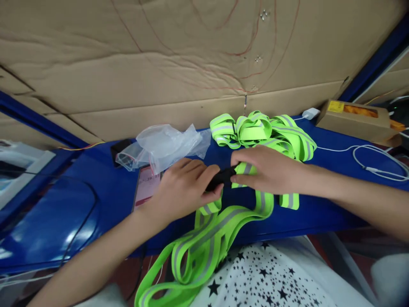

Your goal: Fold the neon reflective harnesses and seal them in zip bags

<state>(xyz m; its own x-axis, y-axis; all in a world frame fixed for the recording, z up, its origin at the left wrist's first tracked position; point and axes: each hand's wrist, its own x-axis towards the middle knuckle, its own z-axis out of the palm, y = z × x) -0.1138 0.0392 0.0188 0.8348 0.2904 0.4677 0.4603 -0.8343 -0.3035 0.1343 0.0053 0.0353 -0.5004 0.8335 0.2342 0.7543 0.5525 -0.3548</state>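
My left hand [188,183] is closed on a black buckle [220,178] joined to a neon-green reflective strap [211,238]. Across from it, my right hand [260,170] grips the green strap end beside the same buckle, thumb below and fingers above. Whether the buckle's two halves are fastened, I cannot tell, as my fingers cover much of it. Loops of the strap hang from the hands over the table's front edge and down towards the lap. Just behind my right hand lie several bundled green straps [255,128] with grey stripes.
Crumpled clear plastic bags [169,143] lie at the back left, beside a pink-and-white card [147,183]. An open cardboard box [354,121] stands at the right, near a coiled white cable [380,162]. Cardboard sheeting [191,85] rises behind the blue table [111,221].
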